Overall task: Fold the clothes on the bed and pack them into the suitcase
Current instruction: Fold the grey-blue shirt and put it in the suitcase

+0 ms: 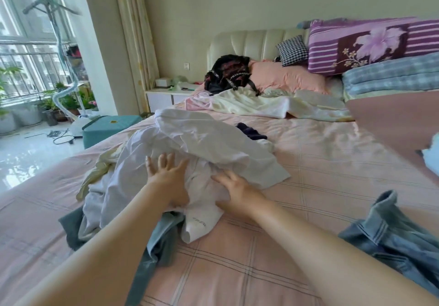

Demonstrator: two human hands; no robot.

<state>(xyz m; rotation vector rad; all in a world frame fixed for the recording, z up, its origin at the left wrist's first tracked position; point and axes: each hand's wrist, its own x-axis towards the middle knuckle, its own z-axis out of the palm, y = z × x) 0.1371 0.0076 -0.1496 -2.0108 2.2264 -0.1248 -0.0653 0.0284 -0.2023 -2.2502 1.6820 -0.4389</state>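
Left hand (169, 178) flat on the white garment (213, 139), fingers spread; right hand (235, 188) apart, seemingly flat too

the grey-green garment (156, 241) lies mostly buried under the white pile (190, 144), the denim piece (389, 236) runs off the right edge — and the small print (199, 221) on that pile is too small to read.

**Both hands on the white heap**

Left hand (169, 182) lies flat, fingers spread, on a crumpled white garment (213, 139) on the pink bed (320, 163); right hand (236, 192) touches it just beside; denim garment (392, 236) lies apart, lower right.
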